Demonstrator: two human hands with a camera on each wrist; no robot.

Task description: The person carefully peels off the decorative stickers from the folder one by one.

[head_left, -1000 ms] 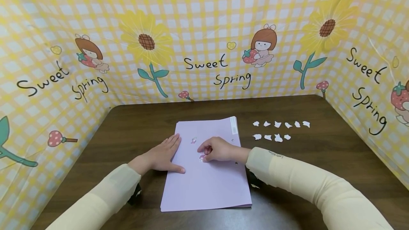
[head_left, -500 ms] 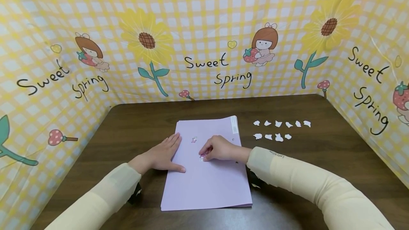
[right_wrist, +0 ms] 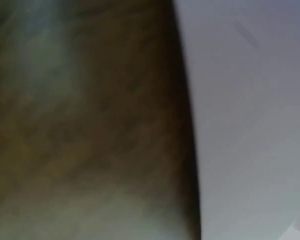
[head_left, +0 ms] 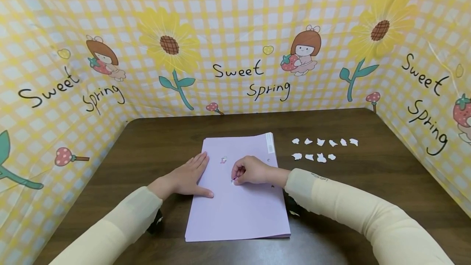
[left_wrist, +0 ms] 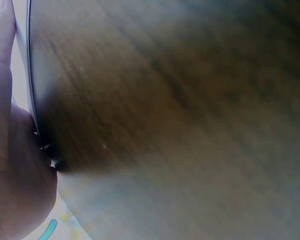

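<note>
A lilac paper folder (head_left: 239, 220) with a barcode label and punched holes lies on the brown table. My left hand (head_left: 187, 178) rests on its left edge, fingers straight and thumb spread over the cover. Over the middle of the cover, my right hand (head_left: 252, 170) pinches a small printed sticker (head_left: 233, 181) between thumb and fingertips, which hide most of it. Up and to the left, another small pink-and-white sticker (head_left: 223, 160) lies flat on the cover. The left wrist view shows part of the left hand (left_wrist: 20, 185) at the folder's edge. In the right wrist view only the folder (right_wrist: 245, 130) and blurred table appear.
To the right of the folder, several small white cut-out pieces (head_left: 321, 158) lie in two rows on the table (head_left: 331, 199). A yellow checked cloth (head_left: 235, 32) with printed flowers and words stands behind and along both sides.
The right fingertips have closed in over the pinched sticker, so less of it shows. The left hand has stayed in place on the folder. The head view has shifted slightly.
</note>
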